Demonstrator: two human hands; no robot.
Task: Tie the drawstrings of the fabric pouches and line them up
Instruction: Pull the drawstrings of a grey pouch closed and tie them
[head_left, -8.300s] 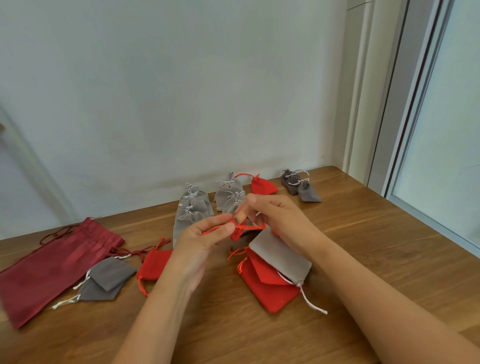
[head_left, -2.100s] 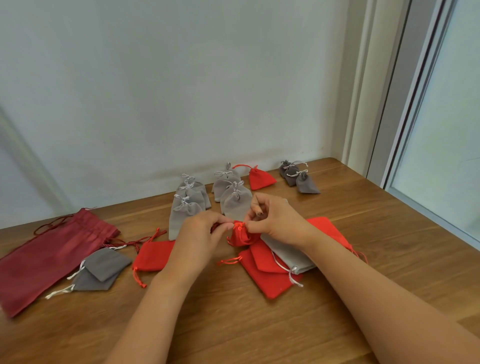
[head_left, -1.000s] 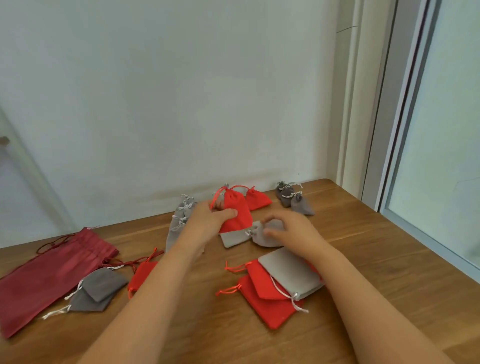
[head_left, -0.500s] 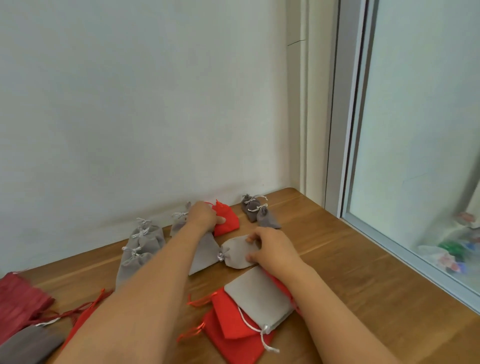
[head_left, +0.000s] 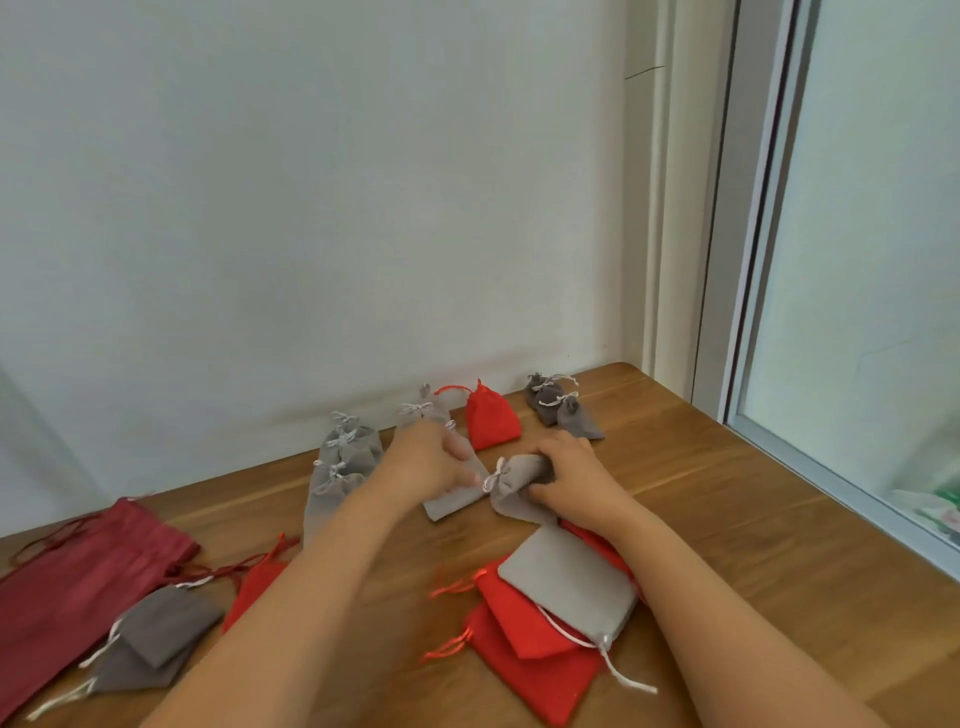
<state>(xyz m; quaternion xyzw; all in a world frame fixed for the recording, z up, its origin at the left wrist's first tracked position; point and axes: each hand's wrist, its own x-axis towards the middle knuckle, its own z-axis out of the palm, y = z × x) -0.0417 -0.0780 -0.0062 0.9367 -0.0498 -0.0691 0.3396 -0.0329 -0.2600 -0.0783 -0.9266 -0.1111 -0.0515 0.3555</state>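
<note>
The right hand (head_left: 571, 480) is gripping the tied grey pouch (head_left: 511, 491) at mid-table, the left hand (head_left: 428, 462) is lying on the neighbouring grey pouch (head_left: 449, 504) (grip not discernible), and the tied pouch should be going squarely, knot far, into the row by the red pouch (head_left: 488, 418).

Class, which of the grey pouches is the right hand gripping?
The tied light grey pouch under the right hand, mid-table, bow toward the left hand.

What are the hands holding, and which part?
The right hand grips a tied grey pouch by its body, behind the bow. The left hand touches a second grey pouch; whether it grips it cannot be told.
</note>
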